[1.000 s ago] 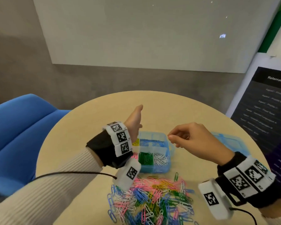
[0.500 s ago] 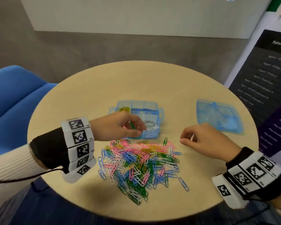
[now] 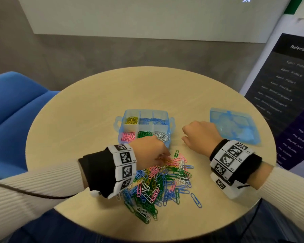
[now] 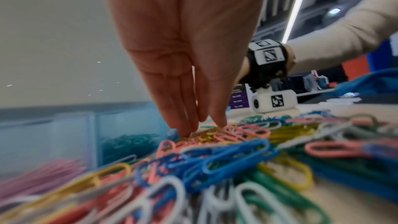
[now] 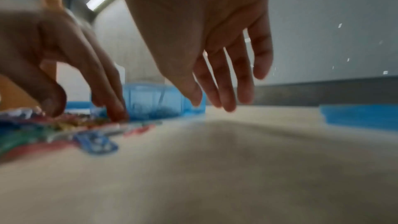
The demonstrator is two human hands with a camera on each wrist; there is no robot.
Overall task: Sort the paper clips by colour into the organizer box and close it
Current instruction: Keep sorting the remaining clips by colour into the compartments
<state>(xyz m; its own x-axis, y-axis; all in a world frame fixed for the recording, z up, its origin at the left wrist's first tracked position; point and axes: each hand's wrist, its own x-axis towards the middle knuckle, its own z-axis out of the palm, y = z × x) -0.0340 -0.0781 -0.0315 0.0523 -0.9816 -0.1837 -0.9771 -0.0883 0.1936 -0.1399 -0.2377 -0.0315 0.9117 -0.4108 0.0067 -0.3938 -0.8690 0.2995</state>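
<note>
Left hand fingertips straight, touching the paper clips heap near the table front edge. Right hand hovers, fingers loose, holding nothing. Organizer box sits open mid-table, lid by the right edge.

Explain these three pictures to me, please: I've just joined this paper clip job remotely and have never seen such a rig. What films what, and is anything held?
No machine here: a person works with two bare hands, wearing black wristbands with square-patterned white blocks. One picture comes from a camera on the head, looking down at the round beige table. The other two come from cameras on each wrist, looking along the fingers.

On the table sits an open translucent blue organizer box with yellow, blue, pink, green and white clips in separate compartments. Its flat blue lid lies apart, to the right. Nearer the person is a mixed heap of coloured paper clips.

The left hand reaches its fingertips into the heap at some yellow clips; whether it has a grip on one yet, I cannot tell. The right hand hangs relaxed over bare table, holding nothing.
</note>
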